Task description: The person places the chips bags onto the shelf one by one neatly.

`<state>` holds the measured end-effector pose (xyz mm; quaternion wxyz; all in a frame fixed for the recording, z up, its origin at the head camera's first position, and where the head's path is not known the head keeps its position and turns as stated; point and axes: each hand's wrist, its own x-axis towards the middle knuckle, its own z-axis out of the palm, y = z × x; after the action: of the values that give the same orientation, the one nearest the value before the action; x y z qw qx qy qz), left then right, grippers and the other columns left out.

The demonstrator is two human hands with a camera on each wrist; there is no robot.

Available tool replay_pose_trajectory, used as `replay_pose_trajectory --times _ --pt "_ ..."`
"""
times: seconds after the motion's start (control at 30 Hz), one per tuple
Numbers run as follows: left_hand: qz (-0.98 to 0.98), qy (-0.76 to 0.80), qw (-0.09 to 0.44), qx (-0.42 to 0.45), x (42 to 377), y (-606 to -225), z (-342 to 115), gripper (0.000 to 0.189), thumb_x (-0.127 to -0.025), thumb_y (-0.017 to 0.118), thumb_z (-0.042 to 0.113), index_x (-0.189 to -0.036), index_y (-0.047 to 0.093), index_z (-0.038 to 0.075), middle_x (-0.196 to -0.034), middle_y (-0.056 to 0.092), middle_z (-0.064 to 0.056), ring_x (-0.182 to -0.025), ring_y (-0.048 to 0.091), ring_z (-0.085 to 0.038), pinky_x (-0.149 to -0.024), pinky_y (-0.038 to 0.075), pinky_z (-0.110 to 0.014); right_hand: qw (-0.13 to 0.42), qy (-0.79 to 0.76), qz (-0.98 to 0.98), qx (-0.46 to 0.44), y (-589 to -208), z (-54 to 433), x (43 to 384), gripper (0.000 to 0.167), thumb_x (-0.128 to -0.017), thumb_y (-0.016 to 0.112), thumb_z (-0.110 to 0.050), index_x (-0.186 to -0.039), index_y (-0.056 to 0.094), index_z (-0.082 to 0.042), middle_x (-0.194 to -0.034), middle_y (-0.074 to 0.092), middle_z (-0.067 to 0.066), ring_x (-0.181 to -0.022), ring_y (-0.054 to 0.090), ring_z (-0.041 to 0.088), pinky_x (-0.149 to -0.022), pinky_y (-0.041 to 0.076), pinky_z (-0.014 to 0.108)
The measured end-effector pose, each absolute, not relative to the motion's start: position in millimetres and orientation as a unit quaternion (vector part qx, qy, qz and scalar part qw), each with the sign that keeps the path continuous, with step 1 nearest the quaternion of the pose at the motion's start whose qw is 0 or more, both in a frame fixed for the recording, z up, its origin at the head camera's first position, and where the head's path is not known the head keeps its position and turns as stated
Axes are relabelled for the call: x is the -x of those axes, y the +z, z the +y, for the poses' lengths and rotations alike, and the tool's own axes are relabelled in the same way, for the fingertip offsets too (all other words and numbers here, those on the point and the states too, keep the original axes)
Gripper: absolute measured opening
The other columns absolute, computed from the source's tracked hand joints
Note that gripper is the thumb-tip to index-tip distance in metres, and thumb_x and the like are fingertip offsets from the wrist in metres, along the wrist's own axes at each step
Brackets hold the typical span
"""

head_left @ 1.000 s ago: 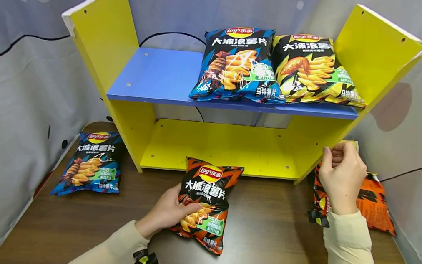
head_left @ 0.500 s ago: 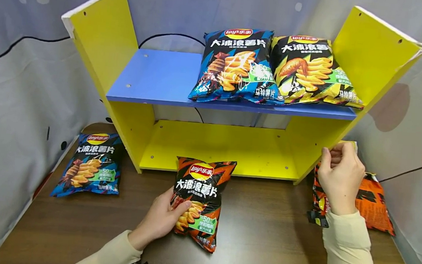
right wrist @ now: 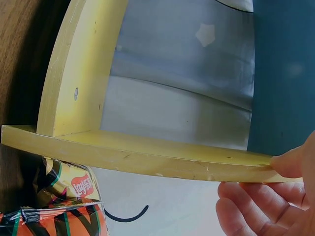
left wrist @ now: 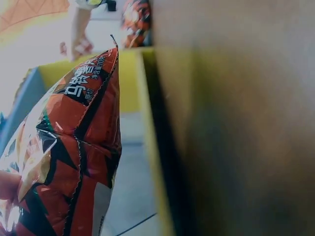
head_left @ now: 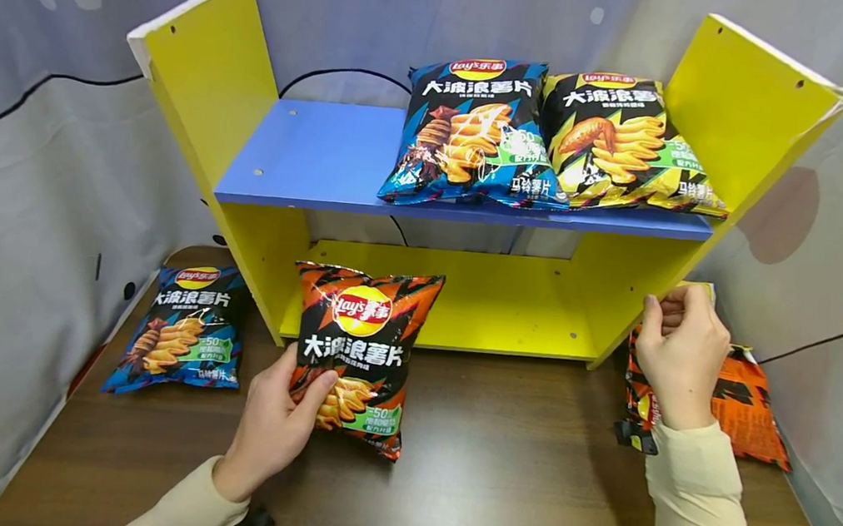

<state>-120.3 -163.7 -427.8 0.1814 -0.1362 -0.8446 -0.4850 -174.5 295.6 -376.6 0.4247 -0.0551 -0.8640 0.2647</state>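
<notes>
My left hand (head_left: 276, 417) grips an orange-and-black chip bag (head_left: 364, 358) by its left edge, thumb across the front. The bag is tilted and held in front of the yellow lower shelf (head_left: 493, 303); in the left wrist view the same chip bag (left wrist: 74, 142) fills the left side. At the right, my right hand (head_left: 685, 344) pinches the front edge of the shelf unit's yellow side panel (head_left: 662, 267). The right wrist view shows thumb and fingers (right wrist: 246, 206) on either side of that panel's edge (right wrist: 187, 169).
On the blue upper shelf (head_left: 311, 153) lie a blue chip bag (head_left: 470, 134) and a yellow chip bag (head_left: 620, 142). Another blue bag (head_left: 186, 326) lies on the table (head_left: 523, 472) left of the unit. Orange bags (head_left: 748, 404) lie to its right, partly behind my right hand.
My left hand has moved left and upward with the orange chip bag, lifting it in front of the lower shelf. The right hand has kept its place on the panel.
</notes>
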Motion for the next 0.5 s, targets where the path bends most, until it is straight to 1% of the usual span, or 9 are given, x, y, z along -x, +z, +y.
replay_pose_trajectory --times 0.03,0.13,0.2,0.27,0.3,0.33,0.37,0.43,0.5 --pt "-0.840 -0.481 0.205 0.143 119.7 -421.3 -167.3 0.033 -0.094 0.076 0.012 -0.125 0.065 0.010 -0.099 0.073 -0.004 -0.074 0.061 -0.009 -0.063 0.053 -0.020 0.424 0.265 -0.864 0.055 -376.5 295.4 174.4 0.022 -0.098 0.066 -0.017 -0.101 0.062 0.005 -0.091 0.070 0.023 -0.072 0.037 -0.030 -0.069 0.031 -0.002" --pt "-0.828 -0.469 0.263 0.159 117.7 -397.9 -178.0 0.038 -0.089 0.079 0.003 -0.124 0.065 0.006 -0.093 0.070 -0.004 -0.065 0.055 -0.006 -0.054 0.046 -0.017 0.424 0.267 -0.864 0.055 -376.1 294.7 174.2 0.022 -0.098 0.066 -0.017 -0.102 0.062 0.005 -0.091 0.070 0.022 -0.072 0.038 -0.029 -0.069 0.031 -0.002" --pt "-0.820 -0.465 0.289 0.164 116.9 -380.5 -184.3 0.043 -0.086 0.079 -0.002 -0.126 0.065 0.004 -0.093 0.071 -0.007 -0.061 0.051 -0.005 -0.051 0.043 -0.016 0.424 0.268 -0.863 0.055 -375.5 294.6 174.2 0.022 -0.098 0.066 -0.017 -0.102 0.063 0.005 -0.092 0.070 0.022 -0.072 0.038 -0.029 -0.069 0.031 -0.002" --pt "-0.814 -0.464 0.308 0.165 115.9 -361.3 -190.1 0.045 -0.085 0.079 -0.005 -0.128 0.064 0.001 -0.089 0.069 -0.007 -0.057 0.047 -0.003 -0.049 0.040 -0.016 0.424 0.269 -0.863 0.055 -375.0 294.5 174.2 0.023 -0.098 0.066 -0.017 -0.102 0.063 0.005 -0.091 0.070 0.022 -0.072 0.038 -0.029 -0.069 0.031 -0.002" --pt "-0.809 -0.462 0.322 0.167 116.3 -352.1 -192.5 0.046 -0.085 0.079 -0.005 -0.128 0.064 0.000 -0.087 0.069 -0.007 -0.056 0.047 -0.002 -0.049 0.039 -0.015 0.424 0.268 -0.863 0.054 -374.8 294.4 174.2 0.023 -0.098 0.066 -0.017 -0.102 0.063 0.005 -0.091 0.070 0.022 -0.072 0.038 -0.029 -0.069 0.031 -0.002" --pt "-0.805 -0.460 0.336 0.167 116.9 -343.0 -194.4 0.047 -0.085 0.079 -0.005 -0.129 0.064 -0.001 -0.091 0.070 -0.006 -0.057 0.048 -0.002 -0.049 0.040 -0.014 0.424 0.268 -0.864 0.054 -374.7 294.4 174.1 0.023 -0.098 0.066 -0.017 -0.102 0.063 0.005 -0.091 0.070 0.022 -0.072 0.038 -0.029 -0.069 0.031 -0.002" --pt "-0.799 -0.459 0.352 0.165 118.0 -333.7 -195.9 0.046 -0.085 0.079 -0.004 -0.129 0.064 -0.002 -0.091 0.069 -0.004 -0.057 0.047 -0.001 -0.050 0.040 -0.014 0.424 0.268 -0.864 0.055 -374.9 294.4 174.0 0.023 -0.098 0.066 -0.017 -0.102 0.063 0.005 -0.091 0.070 0.023 -0.072 0.038 -0.029 -0.069 0.031 -0.001" --pt "-0.786 -0.458 0.383 0.162 121.9 -315.5 -197.9 0.042 -0.087 0.079 -0.001 -0.126 0.065 -0.003 -0.086 0.065 0.001 -0.056 0.046 0.000 -0.051 0.039 -0.013 0.422 0.268 -0.864 0.056 -375.6 294.2 173.4 0.023 -0.098 0.066 -0.017 -0.103 0.063 0.005 -0.091 0.070 0.022 -0.072 0.038 -0.029 -0.069 0.031 -0.001" --pt "-0.774 -0.455 0.413 0.154 128.3 -297.8 -198.3 0.039 -0.089 0.079 0.003 -0.126 0.066 -0.003 -0.092 0.066 0.006 -0.060 0.049 0.001 -0.054 0.040 -0.011 0.420 0.269 -0.865 0.057 -376.4 294.0 172.4 0.023 -0.098 0.066 -0.017 -0.103 0.063 0.005 -0.092 0.069 0.022 -0.073 0.039 -0.028 -0.069 0.031 -0.001"
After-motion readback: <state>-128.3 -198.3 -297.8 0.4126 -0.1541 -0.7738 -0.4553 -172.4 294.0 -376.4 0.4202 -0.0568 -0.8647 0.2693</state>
